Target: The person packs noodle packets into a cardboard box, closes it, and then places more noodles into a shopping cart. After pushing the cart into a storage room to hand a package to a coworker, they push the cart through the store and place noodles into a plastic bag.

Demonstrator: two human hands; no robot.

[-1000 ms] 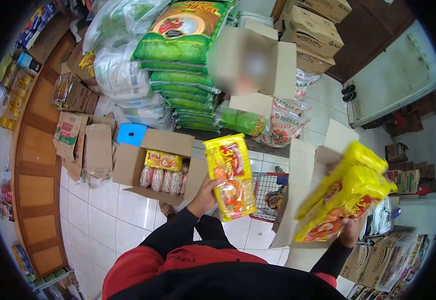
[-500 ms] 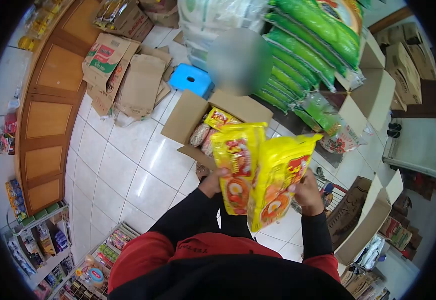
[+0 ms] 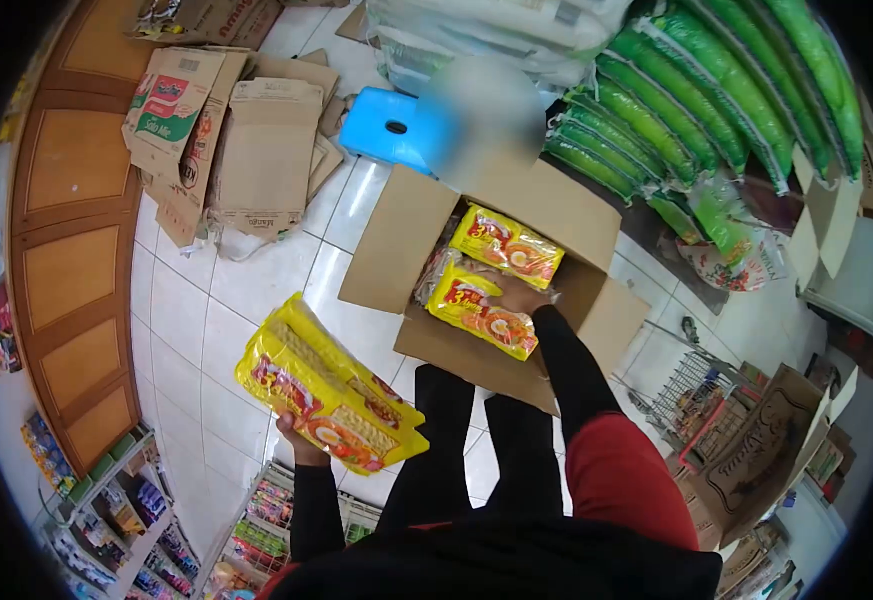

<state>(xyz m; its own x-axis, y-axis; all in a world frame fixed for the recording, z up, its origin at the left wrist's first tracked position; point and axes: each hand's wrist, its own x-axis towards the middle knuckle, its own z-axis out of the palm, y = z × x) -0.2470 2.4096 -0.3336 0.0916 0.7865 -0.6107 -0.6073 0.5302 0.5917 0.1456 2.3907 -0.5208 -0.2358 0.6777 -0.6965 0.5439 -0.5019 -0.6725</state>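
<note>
Right hand [image 3: 522,297] — on yellow noodle pack [image 3: 484,318]

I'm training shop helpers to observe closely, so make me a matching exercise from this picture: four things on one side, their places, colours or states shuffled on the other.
Column one:
1. left hand
2. right hand
3. plastic stool
4. flattened cartons

Column two:
A. blue, with a hole in its top
B. holding yellow packs outside the open box
C. brown, left of the stool in the picture
D. on a yellow pack inside the open box

Right pairs: 1-B; 2-D; 3-A; 4-C
</note>
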